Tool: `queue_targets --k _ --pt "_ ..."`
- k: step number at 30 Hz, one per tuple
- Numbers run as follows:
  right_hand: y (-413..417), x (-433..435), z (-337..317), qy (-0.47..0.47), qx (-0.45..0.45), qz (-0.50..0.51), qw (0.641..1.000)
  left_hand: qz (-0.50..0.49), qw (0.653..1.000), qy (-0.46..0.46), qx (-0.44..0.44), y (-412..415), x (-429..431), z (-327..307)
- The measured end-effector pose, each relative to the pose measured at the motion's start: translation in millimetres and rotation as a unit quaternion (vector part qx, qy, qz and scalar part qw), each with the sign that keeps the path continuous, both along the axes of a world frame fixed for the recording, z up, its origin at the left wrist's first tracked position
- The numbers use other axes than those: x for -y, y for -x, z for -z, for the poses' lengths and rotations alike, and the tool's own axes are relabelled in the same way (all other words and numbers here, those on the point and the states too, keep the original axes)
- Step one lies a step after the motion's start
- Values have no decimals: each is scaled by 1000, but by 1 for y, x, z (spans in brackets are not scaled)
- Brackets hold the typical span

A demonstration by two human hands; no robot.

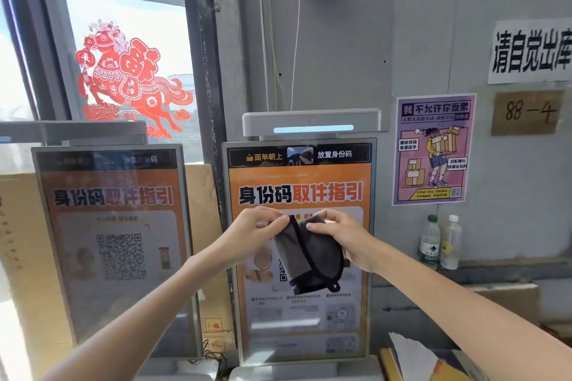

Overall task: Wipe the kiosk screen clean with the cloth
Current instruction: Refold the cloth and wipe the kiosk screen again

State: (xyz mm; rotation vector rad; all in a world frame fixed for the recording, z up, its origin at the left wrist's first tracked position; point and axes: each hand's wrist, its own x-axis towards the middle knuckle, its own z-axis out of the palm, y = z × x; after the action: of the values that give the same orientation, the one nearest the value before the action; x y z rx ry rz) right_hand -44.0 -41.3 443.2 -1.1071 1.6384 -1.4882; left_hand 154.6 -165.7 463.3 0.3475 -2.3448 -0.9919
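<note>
In the head view, a grey cloth point(309, 257) is held in front of the middle of the kiosk screen point(300, 318); whether the glass is touched cannot be told. Its top edge is pinched by the left hand point(257, 232) and the right hand point(343, 238), probably to be folded into a pad before wiping.

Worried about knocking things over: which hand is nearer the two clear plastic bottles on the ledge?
Right. The right hand, pinching the grey black-edged cloth, is left of the clear plastic bottles; the left hand grips the cloth's other side, farther left.
</note>
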Motion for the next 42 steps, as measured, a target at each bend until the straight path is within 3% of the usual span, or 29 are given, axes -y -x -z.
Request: queue_targets --k 3,11,16,21,24,27,31,35,37,39,42 --pt "-1 -3 -3 16 -12 -7 1000 -3 1000 -19 13 3 8 5" --pt "1 -9 2 29 5 -13 999 -84 994 -43 -51 23 15 23" --pt "6 -4 12 60 -25 74 995 -181 982 -38 -39 49 9 32" --pt "10 14 24 78 -39 101 991 -161 979 -125 -6 77 -7 19" --pt "15 22 34 111 -138 83 981 -152 970 -192 -6 88 -16 10" --pt "25 32 47 104 -286 49 951 -155 934 -318 -38 97 -16 2" --pt "32 49 50 161 -369 75 912 -135 890 -421 -113 99 0 1" --pt "25 79 36 235 -291 119 920 -181 919 -315 -156 92 32 8" --pt "24 98 24 260 -241 173 919 -233 945 -189 -134 91 50 16" --pt "25 118 8 302 -246 238 890 -292 954 22 -56 88 69 31" --pt "27 144 -17 392 -331 265 816 -343 910 234 -3 85 96 54"
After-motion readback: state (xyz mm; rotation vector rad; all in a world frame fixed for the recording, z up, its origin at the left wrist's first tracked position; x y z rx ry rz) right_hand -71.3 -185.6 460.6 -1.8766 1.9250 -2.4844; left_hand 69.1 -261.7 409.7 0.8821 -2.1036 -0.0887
